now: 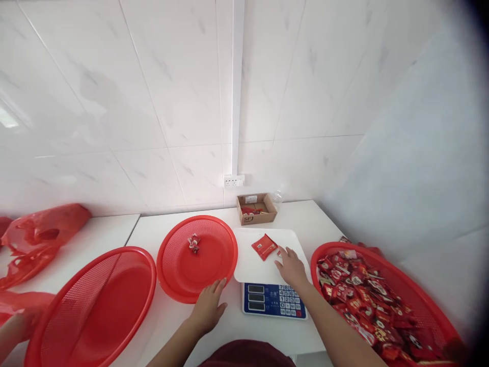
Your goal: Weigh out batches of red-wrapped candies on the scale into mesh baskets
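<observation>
1. The landmark is the weighing scale (pixel 273 285), which stands near the front edge of the white table (pixel 305 216). It has a white platter on top and a blue keypad panel facing the person.
2. The right hand (pixel 291 266) lies on the right part of the scale's platter, palm down, fingers spread flat. It grips nothing.
3. A red packet (pixel 264 247) lies flat on the scale's platter, just to the left of the right hand and beyond its fingertips. A small red sliver shows at the fingertips; whether it touches them cannot be told.
4. The left hand (pixel 208 306) rests on the table to the left of the scale, fingers open. Its fingertips touch the near rim of the small red basket (pixel 179 275). It holds nothing.
5. The small red basket sits just left of the scale. One wrapped candy (pixel 193 243) lies in it, near the middle.
6. A large red basket (pixel 95 311) lies further left of the scale, next to the small one; the rims are close or overlapping.
7. To the right of the scale stands a red basket of packets (pixel 431 311), filled with many red packets.
8. Behind the scale, against the tiled wall, sits an open cardboard box (pixel 255 209). A wall socket (pixel 234 180) is above it.
9. Far left of the scale, red plastic bags (pixel 38 234) lie on the neighbouring table.
</observation>
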A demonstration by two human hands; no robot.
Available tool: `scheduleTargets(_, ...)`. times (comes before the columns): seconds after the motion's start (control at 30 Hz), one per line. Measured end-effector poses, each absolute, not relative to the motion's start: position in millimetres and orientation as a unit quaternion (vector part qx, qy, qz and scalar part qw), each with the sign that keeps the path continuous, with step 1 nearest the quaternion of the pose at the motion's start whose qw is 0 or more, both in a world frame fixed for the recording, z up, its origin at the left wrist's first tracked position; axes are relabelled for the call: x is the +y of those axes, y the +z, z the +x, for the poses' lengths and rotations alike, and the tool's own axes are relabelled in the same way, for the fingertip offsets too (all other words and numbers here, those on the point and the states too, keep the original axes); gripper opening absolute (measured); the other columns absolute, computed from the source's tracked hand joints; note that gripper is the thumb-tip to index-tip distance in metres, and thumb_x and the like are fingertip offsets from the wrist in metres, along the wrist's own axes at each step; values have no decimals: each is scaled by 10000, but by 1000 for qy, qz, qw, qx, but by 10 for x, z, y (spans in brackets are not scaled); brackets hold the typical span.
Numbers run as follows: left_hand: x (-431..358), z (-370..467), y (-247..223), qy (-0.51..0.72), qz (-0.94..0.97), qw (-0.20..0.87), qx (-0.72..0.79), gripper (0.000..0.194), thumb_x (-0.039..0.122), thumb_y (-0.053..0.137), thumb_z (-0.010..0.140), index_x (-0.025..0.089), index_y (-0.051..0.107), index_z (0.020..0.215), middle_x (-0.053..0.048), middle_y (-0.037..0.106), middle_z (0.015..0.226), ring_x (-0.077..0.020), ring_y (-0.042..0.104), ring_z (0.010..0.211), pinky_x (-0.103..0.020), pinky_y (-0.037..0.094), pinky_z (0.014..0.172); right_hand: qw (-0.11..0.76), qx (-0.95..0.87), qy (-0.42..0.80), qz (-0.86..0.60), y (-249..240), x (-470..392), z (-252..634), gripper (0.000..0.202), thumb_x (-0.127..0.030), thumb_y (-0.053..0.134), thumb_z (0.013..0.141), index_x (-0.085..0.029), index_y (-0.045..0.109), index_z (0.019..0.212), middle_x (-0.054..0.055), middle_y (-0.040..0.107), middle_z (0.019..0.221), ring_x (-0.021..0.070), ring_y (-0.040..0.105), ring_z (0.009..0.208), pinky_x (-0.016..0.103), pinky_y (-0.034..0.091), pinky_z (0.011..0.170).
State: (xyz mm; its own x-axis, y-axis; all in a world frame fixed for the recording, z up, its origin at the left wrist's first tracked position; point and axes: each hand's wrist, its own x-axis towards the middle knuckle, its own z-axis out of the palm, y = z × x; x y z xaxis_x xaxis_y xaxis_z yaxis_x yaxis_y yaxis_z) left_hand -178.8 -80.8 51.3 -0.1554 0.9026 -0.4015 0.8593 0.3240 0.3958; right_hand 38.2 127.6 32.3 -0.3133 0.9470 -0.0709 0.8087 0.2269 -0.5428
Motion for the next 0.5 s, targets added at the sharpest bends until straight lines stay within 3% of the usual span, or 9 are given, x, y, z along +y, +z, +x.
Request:
scheduleTargets(0.1,-819,-1793,498,40,581,291,759,638,279,433,813,185,297,1429,-69,393,1446,-245,382,1295,-387,286,1071,116,-779,208,-579,98,1213,631,435,-164,430,819,-161,514,1245,166,485,1324,325,363,1276,525,300,1014)
scheduleTargets(0.2,-809,-1792,495,39,583,292,757,639,276,434,814,170,296,1429,-77,384,1451,-242,384,1294,-378,288,1071,174,-768,256,-561,6,1204,786,394,-143,356,834,-160,570,1164,151,560,1223,286,455,1185,455,308,1019)
scheduleTargets(0.27,-798,-1786,504,35,581,292,758,639,271,434,815,162,295,1429,-81,381,1452,-242,385,1294,-373,288,1070,203,-732,300,-577,-8,1241,808,385,-152,332,833,-153,588,1121,158,607,1117,291,512,1102,474,330,992)
scheduleTargets(0.4,-792,-1776,530,31,578,293,761,632,273,429,821,175,296,1430,-77,388,1448,-246,388,1291,-375,289,1068,206,-694,380,-576,49,1297,576,373,-254,335,850,-168,583,1115,110,673,893,256,625,871,429,491,788)
scheduleTargets(0.5,-794,-1776,536,35,580,290,760,627,268,432,820,177,303,1427,-77,399,1440,-246,392,1287,-375,297,1064,219,-701,468,-492,225,1273,220,422,-354,356,885,-193,517,1240,86,671,1048,196,643,920,323,526,741)
